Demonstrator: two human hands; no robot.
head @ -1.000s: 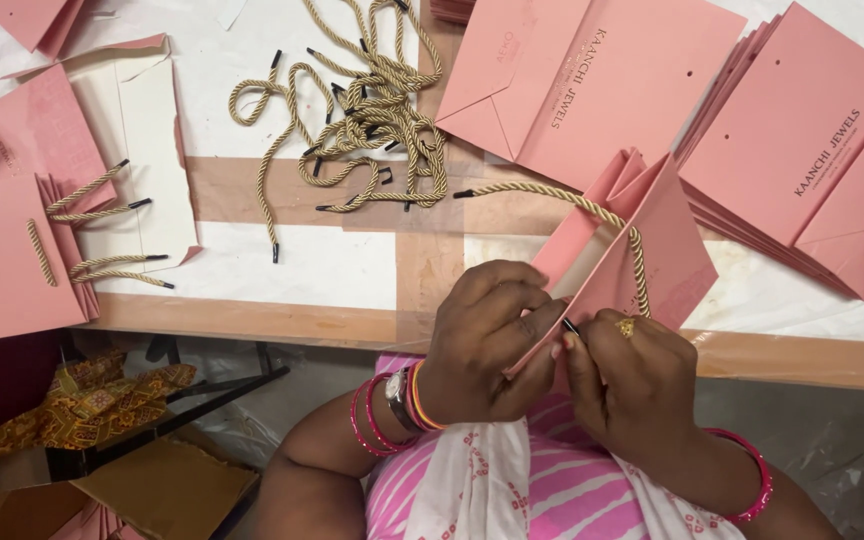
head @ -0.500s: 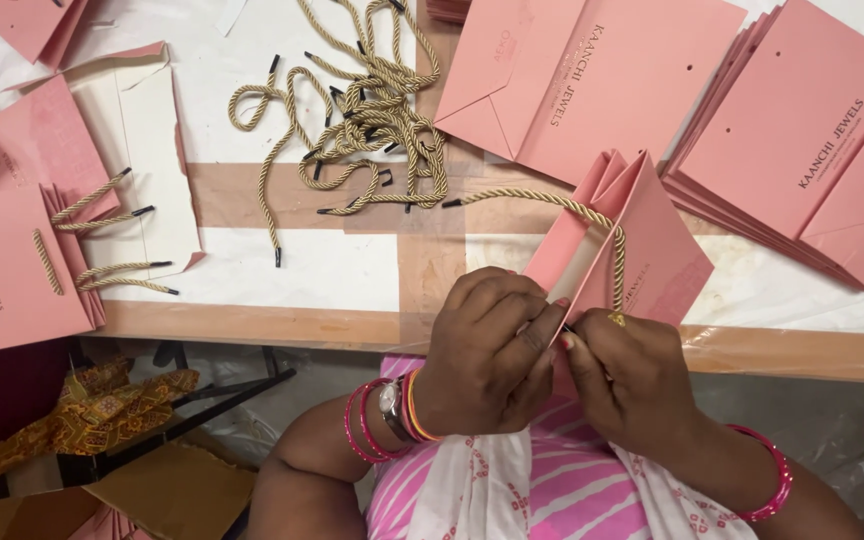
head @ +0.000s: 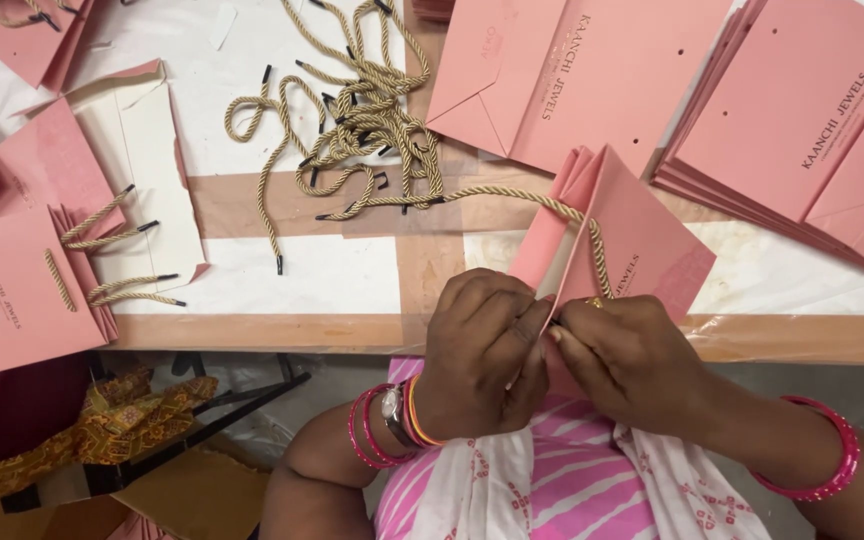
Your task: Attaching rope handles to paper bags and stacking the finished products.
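Note:
A pink paper bag [head: 642, 245] stands partly opened at the table's near edge, its rim pinched between both hands. My left hand [head: 482, 350] grips the bag's left rim. My right hand [head: 627, 365] grips the rim beside it, fingertips touching the left hand. A gold rope cord [head: 522, 197] runs from the cord heap across the table and down into the bag at my fingers. Its end is hidden by my hands.
A heap of loose gold cords [head: 367, 110] lies at centre back. Flat pink bags are stacked at back right [head: 802, 130] and back centre [head: 572, 80]. Finished bags with cord handles lie at left [head: 12, 300]. The table's wooden edge [head: 282, 332] runs along the front.
The hands have stayed on the bag's rim and shifted slightly. The cord now hangs closer along the bag's edge.

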